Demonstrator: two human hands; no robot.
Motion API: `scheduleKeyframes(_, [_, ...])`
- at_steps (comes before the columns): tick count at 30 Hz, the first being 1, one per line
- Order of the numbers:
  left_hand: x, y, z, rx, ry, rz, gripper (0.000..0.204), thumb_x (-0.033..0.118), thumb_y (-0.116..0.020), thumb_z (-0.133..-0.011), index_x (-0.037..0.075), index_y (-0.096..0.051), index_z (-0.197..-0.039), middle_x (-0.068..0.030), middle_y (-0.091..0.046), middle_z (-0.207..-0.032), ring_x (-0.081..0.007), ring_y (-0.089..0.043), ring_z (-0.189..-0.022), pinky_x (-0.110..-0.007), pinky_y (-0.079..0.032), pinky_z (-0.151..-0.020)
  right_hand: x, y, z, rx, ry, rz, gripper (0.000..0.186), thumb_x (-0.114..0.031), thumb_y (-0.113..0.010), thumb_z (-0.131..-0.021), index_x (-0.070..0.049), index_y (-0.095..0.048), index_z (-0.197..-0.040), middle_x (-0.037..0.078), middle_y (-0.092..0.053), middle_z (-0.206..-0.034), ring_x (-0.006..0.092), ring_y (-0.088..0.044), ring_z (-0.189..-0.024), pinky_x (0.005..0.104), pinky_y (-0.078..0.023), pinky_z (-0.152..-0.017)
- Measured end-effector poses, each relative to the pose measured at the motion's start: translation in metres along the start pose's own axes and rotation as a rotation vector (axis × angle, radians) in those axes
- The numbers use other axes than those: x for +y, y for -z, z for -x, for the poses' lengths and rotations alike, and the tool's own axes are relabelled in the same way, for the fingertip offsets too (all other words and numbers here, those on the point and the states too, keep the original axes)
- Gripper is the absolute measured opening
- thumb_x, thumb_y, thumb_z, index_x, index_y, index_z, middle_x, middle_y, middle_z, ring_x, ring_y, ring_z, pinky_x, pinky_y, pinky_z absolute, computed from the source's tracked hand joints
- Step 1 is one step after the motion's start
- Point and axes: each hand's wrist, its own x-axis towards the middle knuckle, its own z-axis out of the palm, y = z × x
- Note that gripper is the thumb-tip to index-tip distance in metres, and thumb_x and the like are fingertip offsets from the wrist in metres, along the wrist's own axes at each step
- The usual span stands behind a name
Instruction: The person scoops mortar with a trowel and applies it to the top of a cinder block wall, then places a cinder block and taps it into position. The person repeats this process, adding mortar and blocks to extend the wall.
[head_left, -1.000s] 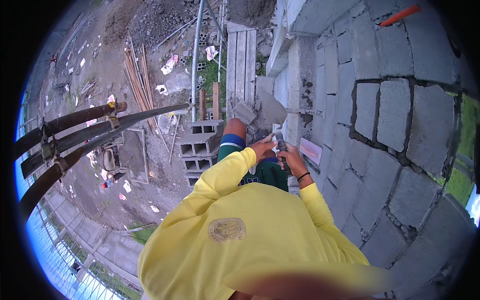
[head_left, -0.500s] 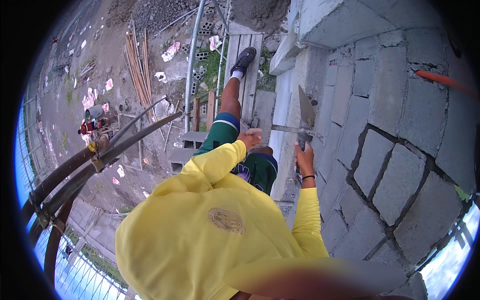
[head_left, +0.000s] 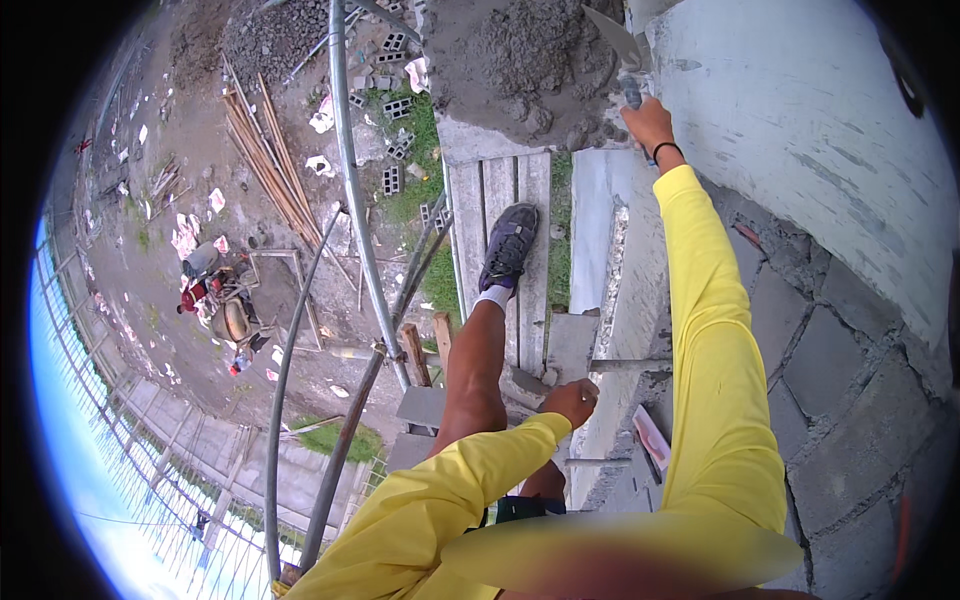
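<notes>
Clamped around the handle of a trowel [head_left: 631,90] with the right hand [head_left: 650,122], fingers wrapped tight on the grip. Curled in toward the palm on the left hand [head_left: 570,402], fingers together, held low near the knee and well apart from the trowel. Hidden inside that fold; cannot tell more.

Hemmed in on the right by a smooth pale wall [head_left: 800,130], just beside the trowel. Wider to the left, over a heap of wet mortar [head_left: 540,60]. Spread on a grey slab [head_left: 475,143], with a straight near edge running across the planks [head_left: 532,275].

Pointing ahead and leftward with the trowel blade, at the mortar's right side, tip close to the upper rim of the view. Slanting along its long axis from fist to tip. Cannot tell whether touching the mortar.

Farther out, planted on the planks with toes ahead: a dark shoe [head_left: 510,245]. Bounded on the left by a metal pole [head_left: 350,170], with grass [head_left: 428,170] alongside. At lower right, beyond the yellow sleeve [head_left: 715,350], stacked in rows: grey blocks [head_left: 850,440].
</notes>
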Motion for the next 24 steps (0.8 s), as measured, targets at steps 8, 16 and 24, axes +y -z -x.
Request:
scheduleKeyframes(8, [0.037,0.023,0.016,-0.181,0.039,0.163,0.025,0.026,-0.065,-0.093,0.01,-0.073,-0.111,-0.0137,-0.074,-0.113,-0.033,-0.07,-0.107,-0.042,-0.053,-0.095,-0.054,-0.071,-0.08,0.159,0.019,0.227,0.047,-0.025,-0.066,-0.088,0.0,-0.059,-0.128,0.029,-0.069,-0.119,0.0436,-0.069,-0.108,0.052,-0.055,-0.095])
scheduleKeyframes(16, [0.047,0.039,0.006,-0.21,0.048,0.127,0.024,0.025,-0.064,-0.093,0.012,-0.074,-0.111,-0.0123,-0.074,-0.112,-0.0326,-0.07,-0.107,-0.041,-0.054,-0.095,0.054,-0.101,0.056,-0.045,-0.03,-0.088,0.025,-0.015,-0.066,-0.084,-0.003,-0.06,-0.105,0.02,-0.071,-0.085,0.0402,-0.072,-0.081,0.0526,-0.057,-0.072])
scheduleKeyframes(24, [0.044,0.047,0.016,-0.174,0.011,0.043,0.027,0.03,-0.057,-0.092,0.017,-0.073,-0.11,-0.016,-0.074,-0.107,-0.0407,-0.069,-0.102,-0.049,-0.054,-0.093,-0.006,-0.141,-0.011,-0.699,-0.219,-1.115,0.015,-0.008,-0.065,-0.083,-0.012,-0.051,-0.085,-0.006,-0.046,-0.059,0.0082,-0.043,-0.045,0.0319,-0.039,-0.046])
